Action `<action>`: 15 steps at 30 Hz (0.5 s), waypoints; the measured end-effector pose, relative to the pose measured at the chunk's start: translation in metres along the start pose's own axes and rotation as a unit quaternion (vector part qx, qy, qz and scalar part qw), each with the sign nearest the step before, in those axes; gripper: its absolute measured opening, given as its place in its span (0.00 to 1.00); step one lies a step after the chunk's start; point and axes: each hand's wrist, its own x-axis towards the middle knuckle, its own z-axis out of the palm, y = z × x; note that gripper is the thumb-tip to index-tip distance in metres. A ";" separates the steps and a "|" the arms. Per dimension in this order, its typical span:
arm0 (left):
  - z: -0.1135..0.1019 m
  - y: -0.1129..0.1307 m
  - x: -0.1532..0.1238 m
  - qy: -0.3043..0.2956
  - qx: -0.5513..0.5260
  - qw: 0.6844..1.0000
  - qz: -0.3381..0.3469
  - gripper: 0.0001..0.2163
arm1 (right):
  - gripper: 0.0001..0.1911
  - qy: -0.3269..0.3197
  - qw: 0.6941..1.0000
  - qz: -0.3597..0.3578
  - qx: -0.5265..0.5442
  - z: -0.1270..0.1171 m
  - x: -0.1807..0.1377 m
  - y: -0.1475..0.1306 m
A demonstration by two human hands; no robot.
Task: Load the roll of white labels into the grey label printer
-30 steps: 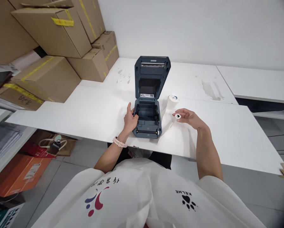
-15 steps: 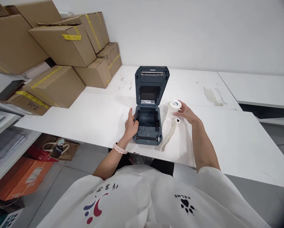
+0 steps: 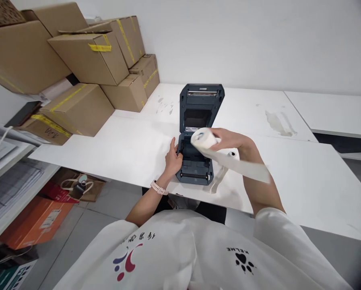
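A dark label printer stands on the white table with its lid raised. My left hand grips the printer's left side, the thumb over the inner edge and the index finger stretched along the outside. In my right hand, a roll of white labels is held tilted above the open compartment. Its loose strip trails off to the right, blurred by motion. Beside the printer's right side lies a smaller roll with a strip unwound towards the table's front edge, partly covered by the label strip.
Cardboard boxes with yellow tape are stacked at the left back of the white table. A white wall stands behind. Below on the left are a shelf with papers and an orange box.
My right hand has lifted the label roll off the table and carried it left over the printer, its strip swinging out to the right. My left hand stays at the printer's left side.
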 end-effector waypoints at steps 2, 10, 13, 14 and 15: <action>0.000 0.001 0.000 0.002 0.000 1.000 -0.001 0.41 | 0.32 -0.073 0.989 0.012 -0.125 0.008 0.017 -0.025; -0.002 0.005 -0.003 -0.004 -0.004 1.000 -0.002 0.41 | 0.34 -0.131 0.929 0.067 -0.339 0.058 0.040 -0.037; -0.001 0.003 -0.002 0.001 -0.014 1.000 0.003 0.40 | 0.33 -0.059 0.949 0.016 -0.310 0.066 0.011 -0.033; -0.001 0.002 -0.002 0.003 -0.018 1.000 0.002 0.39 | 0.31 -0.025 0.957 -0.014 -0.289 0.070 -0.003 -0.034; 0.000 0.002 -0.002 0.005 -0.023 1.000 0.001 0.39 | 0.29 0.007 0.963 -0.045 -0.265 0.076 -0.019 -0.036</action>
